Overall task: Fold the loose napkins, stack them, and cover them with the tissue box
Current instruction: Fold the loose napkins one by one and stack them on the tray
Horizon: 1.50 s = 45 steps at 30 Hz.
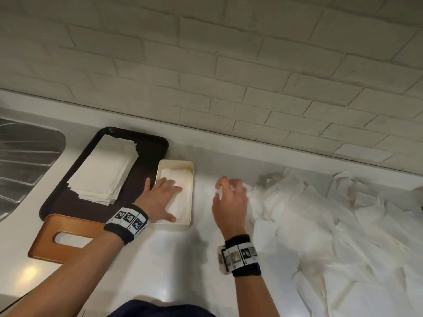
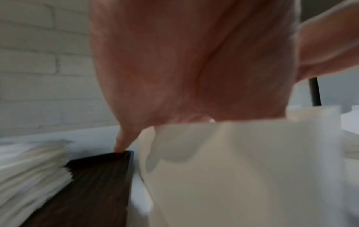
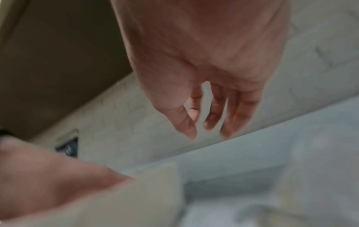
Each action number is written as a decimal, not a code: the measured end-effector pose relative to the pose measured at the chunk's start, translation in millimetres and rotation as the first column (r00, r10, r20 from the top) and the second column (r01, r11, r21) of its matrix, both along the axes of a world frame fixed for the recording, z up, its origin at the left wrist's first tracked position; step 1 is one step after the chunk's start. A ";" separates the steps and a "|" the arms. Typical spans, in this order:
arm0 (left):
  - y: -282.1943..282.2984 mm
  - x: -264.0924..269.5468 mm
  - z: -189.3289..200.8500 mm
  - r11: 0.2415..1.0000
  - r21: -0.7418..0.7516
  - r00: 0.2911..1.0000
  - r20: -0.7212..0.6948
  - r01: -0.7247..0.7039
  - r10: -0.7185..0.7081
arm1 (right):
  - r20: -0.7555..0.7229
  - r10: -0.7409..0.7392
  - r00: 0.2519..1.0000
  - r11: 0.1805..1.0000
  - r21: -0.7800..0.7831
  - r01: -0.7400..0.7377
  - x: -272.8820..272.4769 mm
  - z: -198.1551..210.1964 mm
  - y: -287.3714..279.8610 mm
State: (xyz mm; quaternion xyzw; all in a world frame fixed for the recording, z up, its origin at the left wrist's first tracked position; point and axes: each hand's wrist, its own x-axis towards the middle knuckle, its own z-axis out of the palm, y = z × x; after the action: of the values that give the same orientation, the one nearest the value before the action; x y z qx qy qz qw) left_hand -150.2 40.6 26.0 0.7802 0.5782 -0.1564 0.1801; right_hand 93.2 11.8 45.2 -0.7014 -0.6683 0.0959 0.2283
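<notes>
Fingers (image 1: 174, 191) of the left hand (image 1: 160, 200) lie spread and flat, pressing a folded napkin (image 1: 180, 202) into the cream tray (image 1: 191, 193) beneath them. The right hand (image 1: 229, 202) hovers just right of that tray, fingers loosely curled; whether it pinches a sheet cannot be told. The heap of loose napkins (image 1: 320, 225) lies directly right of those fingers, too tangled to count.

Left of the pressing fingers sits one dark tray (image 1: 151, 170) bearing one stack of folded napkins (image 1: 103, 170), and nearer the person, one wooden tissue box cover (image 1: 45, 243).

Likely the step is seating a fold: it is best done with a flat palm and edges squared to the tray walls while the free hand draws a single sheet from the heap.
</notes>
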 end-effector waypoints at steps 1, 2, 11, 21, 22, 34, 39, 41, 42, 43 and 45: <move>-0.8 1.7 -0.9 0.999 0.045 1.000 0.014 -0.014 0.013 | 0.144 -0.014 0.989 1.000 0.006 0.014 18.1 -5.6 0.9; -0.1 3.5 -0.9 0.993 0.114 0.999 0.038 -0.024 0.020 | 0.227 -0.016 0.974 0.999 -0.038 0.026 35.5 -11.2 0.9; -13.6 55.2 44.4 0.941 0.114 0.611 0.783 -0.320 0.112 | -0.642 0.158 0.750 0.972 -0.033 -0.233 59.8 40.4 -4.1; -26.0 65.4 96.2 0.908 -0.287 -0.012 0.955 -0.306 0.297 | -0.949 -0.078 0.306 0.989 -0.112 -0.092 25.8 75.0 -21.1; -24.9 61.8 96.6 0.911 -0.257 0.009 0.962 -0.323 0.274 | -0.935 -0.098 0.341 0.989 -0.130 -0.074 26.2 69.6 -21.0; -19.9 29.7 91.6 0.797 -0.383 -0.106 0.919 -0.466 0.380 | -0.887 -0.145 0.439 0.989 -0.146 0.033 13.8 60.2 -25.2; -27.1 29.3 87.5 0.696 -0.622 -0.234 0.782 -0.359 0.578 | -0.918 -0.167 0.359 0.967 -0.223 -0.120 -3.3 47.2 -25.0; -32.4 26.8 88.3 0.687 -0.672 -0.229 0.740 -0.275 0.632 | -0.950 -0.195 0.242 0.946 -0.248 -0.209 -7.5 48.1 -27.7; -34.0 24.9 87.3 0.686 -0.683 -0.226 0.730 -0.249 0.645 | -0.948 -0.225 0.226 0.935 -0.275 -0.224 -8.9 49.4 -28.2; -35.2 22.8 86.6 0.679 -0.697 -0.237 0.717 -0.231 0.656 | -0.936 -0.262 0.235 0.923 -0.314 -0.221 -9.9 49.3 -27.6; -36.0 18.6 83.5 0.654 -0.732 -0.278 0.679 -0.189 0.679 | -0.909 -0.339 0.243 0.900 -0.388 -0.198 -12.0 48.4 -26.2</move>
State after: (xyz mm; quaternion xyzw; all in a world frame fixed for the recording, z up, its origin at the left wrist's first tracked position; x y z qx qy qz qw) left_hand -131.6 4.6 109.5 0.3092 0.4730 0.4272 0.7058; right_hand 81.3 -14.5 93.6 -0.5534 -0.3125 0.6386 0.4339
